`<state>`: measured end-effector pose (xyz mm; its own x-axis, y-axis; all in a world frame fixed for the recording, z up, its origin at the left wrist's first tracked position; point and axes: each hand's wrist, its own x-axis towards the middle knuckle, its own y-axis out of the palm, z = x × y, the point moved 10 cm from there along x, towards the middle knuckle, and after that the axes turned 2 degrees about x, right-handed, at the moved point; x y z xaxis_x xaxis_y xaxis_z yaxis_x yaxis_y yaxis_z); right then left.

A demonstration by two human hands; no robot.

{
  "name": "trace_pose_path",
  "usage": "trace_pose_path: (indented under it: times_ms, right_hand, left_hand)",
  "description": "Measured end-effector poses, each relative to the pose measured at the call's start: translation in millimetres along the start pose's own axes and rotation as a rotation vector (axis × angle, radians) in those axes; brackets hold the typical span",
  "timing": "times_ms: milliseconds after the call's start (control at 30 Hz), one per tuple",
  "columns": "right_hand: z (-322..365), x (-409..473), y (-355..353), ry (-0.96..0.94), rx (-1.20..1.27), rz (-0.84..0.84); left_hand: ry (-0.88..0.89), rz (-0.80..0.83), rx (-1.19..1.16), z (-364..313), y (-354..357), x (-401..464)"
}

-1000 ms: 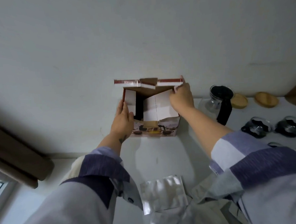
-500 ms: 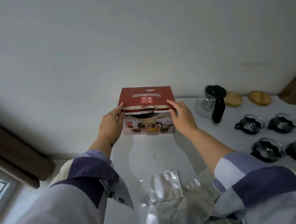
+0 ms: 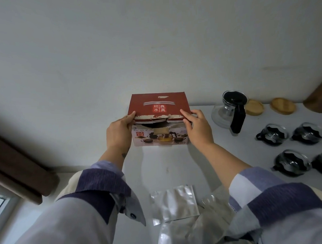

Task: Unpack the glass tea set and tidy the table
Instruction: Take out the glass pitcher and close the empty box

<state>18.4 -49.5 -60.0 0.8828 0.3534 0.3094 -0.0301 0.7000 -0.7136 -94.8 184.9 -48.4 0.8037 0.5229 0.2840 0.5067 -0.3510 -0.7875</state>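
A red tea-set box [image 3: 158, 107] stands against the wall on the white table [image 3: 158, 166], its lid folded down. My left hand [image 3: 119, 132] grips its left front corner, thumb on the lid edge. On the right front corner rests my right hand [image 3: 197, 128], fingers pressing the lid. To the right a glass teapot [image 3: 228, 110] with a black handle stands upright. Several glass cups in black holders, such as one cup [image 3: 272, 134] and another cup [image 3: 291, 162], sit further right.
Silver foil bags [image 3: 173, 203] and crumpled clear wrapping [image 3: 208, 223] lie near the table's front edge. Two round wooden coasters [image 3: 282, 105] and a wooden canister [image 3: 321, 96] stand at the back right. A dark wooden rail [image 3: 19, 170] runs at the left.
The box's top flaps, open a second ago, have been folded down into a shut lid. Both hands moved from inside the opening to the lid's front corners.
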Motion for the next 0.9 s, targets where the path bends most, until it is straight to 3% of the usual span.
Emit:
trace_pose_path:
  times_ms: [400,600,733,900]
  right_hand:
    - [-9,-5,8,0.029,0.035,0.008]
    - [-9,-15,21,0.03,-0.048,0.059]
    - [19,-24,19,-0.172,-0.37,-0.075]
    - [51,-41,48,-0.41,-0.456,-0.059]
  left_hand:
    - [0.024,0.059,0.037,-2,7,-8]
    - [-0.075,0.101,0.104,1,21,-14]
    - [-0.04,0.087,0.08,-3,20,-11]
    - [-0.056,0.093,0.087,-1,19,-10]
